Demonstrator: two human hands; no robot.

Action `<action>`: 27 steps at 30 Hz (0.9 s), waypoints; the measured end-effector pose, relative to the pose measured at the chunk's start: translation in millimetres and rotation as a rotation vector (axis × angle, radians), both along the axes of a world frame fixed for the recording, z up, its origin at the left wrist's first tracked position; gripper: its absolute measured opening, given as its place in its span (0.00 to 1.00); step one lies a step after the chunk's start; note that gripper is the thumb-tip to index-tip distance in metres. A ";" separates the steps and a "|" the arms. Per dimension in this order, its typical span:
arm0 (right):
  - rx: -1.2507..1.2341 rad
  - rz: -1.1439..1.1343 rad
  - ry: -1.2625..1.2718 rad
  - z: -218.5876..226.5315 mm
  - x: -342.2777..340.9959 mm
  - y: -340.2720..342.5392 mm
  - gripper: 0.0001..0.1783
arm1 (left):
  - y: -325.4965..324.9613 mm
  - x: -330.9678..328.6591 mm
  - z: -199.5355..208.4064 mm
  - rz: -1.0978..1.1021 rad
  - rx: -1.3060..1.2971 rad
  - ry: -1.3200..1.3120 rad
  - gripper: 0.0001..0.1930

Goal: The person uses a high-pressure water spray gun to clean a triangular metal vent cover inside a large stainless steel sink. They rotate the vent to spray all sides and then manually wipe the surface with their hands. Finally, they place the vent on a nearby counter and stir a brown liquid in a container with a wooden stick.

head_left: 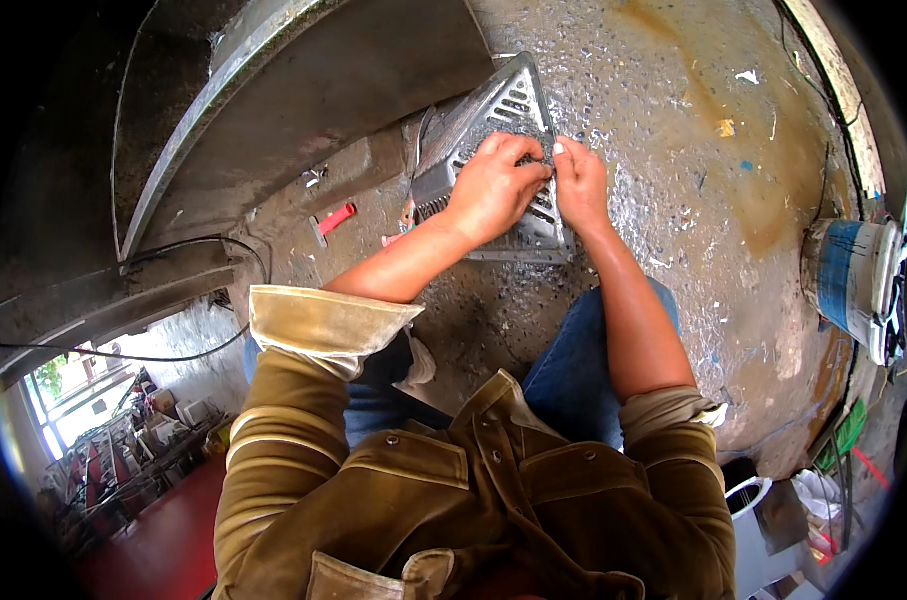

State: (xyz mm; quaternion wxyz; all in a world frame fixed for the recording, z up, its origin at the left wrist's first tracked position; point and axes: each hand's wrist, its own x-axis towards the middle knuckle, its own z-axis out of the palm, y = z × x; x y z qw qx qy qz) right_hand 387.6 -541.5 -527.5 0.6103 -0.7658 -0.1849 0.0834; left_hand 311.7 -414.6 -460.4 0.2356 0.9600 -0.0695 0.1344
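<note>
A grey slotted cover point(517, 108), triangular as seen here, with rows of vent slots and a raised rim, rests on the floor in front of my knees. My left hand point(499, 185) lies over its middle, fingers curled and pinched together near the right rim. What those fingertips hold is hidden. Close beside it, my right hand point(581, 182) is closed on that rim, thumb uppermost. The two hands' fingertips nearly meet there. Left of the cover, a scraper with a red handle point(338, 219) lies on the floor.
A large curved metal structure point(264, 130) rises at the upper left, with a black cable point(189, 352) hanging below it. Scraps dot the wet, stained floor point(674, 150). A blue-and-white bucket point(846, 272) stands at the right. Cluttered equipment point(124, 450) fills the lower left.
</note>
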 end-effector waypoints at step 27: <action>0.062 0.065 0.113 -5.1 10.0 -2.9 0.15 | 16.9 8.9 7.4 -0.084 0.000 -0.015 0.12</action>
